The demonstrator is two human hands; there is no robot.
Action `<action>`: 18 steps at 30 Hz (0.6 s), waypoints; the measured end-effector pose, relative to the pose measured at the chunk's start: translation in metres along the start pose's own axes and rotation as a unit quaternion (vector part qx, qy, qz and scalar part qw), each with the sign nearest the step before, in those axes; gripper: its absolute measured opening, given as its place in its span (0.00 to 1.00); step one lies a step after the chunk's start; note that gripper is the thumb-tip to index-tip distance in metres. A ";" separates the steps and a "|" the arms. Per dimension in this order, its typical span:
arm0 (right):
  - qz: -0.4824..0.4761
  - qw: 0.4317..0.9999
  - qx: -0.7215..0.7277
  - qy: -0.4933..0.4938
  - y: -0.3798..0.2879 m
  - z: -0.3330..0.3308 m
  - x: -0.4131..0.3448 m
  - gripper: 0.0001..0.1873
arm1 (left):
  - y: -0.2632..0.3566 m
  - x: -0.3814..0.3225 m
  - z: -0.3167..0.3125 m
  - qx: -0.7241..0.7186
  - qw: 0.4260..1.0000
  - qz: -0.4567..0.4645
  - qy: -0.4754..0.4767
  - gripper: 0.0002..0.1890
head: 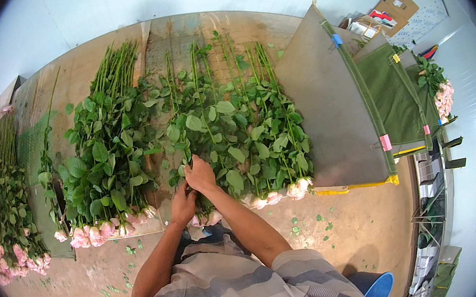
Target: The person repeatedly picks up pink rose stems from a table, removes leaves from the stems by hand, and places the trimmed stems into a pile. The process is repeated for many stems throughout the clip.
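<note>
Pale pink roses with long leafy stems lie in rows on a worktable (149,39), their heads towards me. My right hand (199,174) is closed around a leafy rose stem (186,148) near the middle. Just below it, my left hand (183,205) has its fingers curled on the same stem; the fingertips are partly hidden. Rose heads (207,218) show between my forearms at the table's near edge. To the left lies a thick rose bundle (103,142). On the right, close to my right hand, smaller groups of roses (278,130) lie side by side.
A grey panel (326,106) with green-edged cloth and coloured clips stands at the right. Beyond it are more roses (443,98) and a cardboard box (396,6). Another rose bundle (2,186) lies far left. Fallen leaves (294,226) dot the floor near a blue bucket (380,289).
</note>
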State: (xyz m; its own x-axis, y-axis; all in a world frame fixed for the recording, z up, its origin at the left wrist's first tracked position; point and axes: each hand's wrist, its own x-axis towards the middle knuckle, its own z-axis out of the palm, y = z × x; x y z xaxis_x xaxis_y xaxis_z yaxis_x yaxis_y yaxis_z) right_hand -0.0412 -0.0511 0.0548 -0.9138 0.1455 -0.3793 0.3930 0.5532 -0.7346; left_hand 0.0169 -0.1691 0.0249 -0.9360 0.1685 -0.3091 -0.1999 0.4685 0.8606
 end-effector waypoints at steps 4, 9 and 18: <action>-0.006 0.999 -0.030 -0.012 0.013 0.007 0.009 0.30 | -0.001 0.001 0.005 0.003 0.999 -0.030 -0.012 0.23; 0.018 0.999 -0.035 -0.033 0.008 0.010 0.008 0.30 | -0.027 0.006 0.010 -0.010 1.000 -0.013 -0.001 0.23; 0.007 1.000 -0.009 -0.007 0.005 0.010 0.002 0.31 | -0.013 0.001 0.004 0.021 0.999 -0.035 0.005 0.25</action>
State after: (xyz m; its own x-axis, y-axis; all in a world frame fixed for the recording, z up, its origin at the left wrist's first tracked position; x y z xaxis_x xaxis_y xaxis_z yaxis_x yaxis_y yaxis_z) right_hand -0.0403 -0.0563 0.0449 -0.9064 0.1418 -0.3978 0.4040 0.5660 -0.7186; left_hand 0.0194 -0.1714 0.0119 -0.9232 0.1256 -0.3633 -0.2527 0.5140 0.8197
